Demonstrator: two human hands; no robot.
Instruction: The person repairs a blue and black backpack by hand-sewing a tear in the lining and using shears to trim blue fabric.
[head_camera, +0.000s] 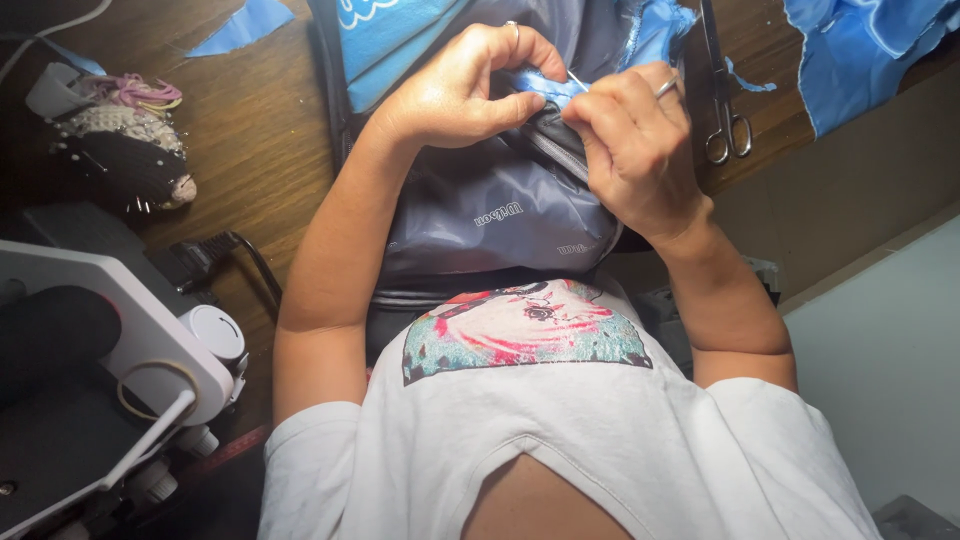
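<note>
A grey bag (500, 210) lies on the wooden table (250, 130) against my body. My left hand (450, 90) pinches a strip of blue fabric (540, 88) against the bag's upper edge. My right hand (630, 140) is closed on a thin silver needle (578, 80) whose tip is at the blue strip, right beside my left fingers. The two hands almost touch. A ring shows on a finger of each hand. How far the needle goes into the cloth is hidden by the fingers.
Silver scissors (725, 100) lie just right of my right hand. A larger blue cloth (860, 50) hangs at the top right, a blue scrap (245, 25) at the top left. A pincushion full of pins (125, 140) and a white sewing machine (100, 350) stand at the left.
</note>
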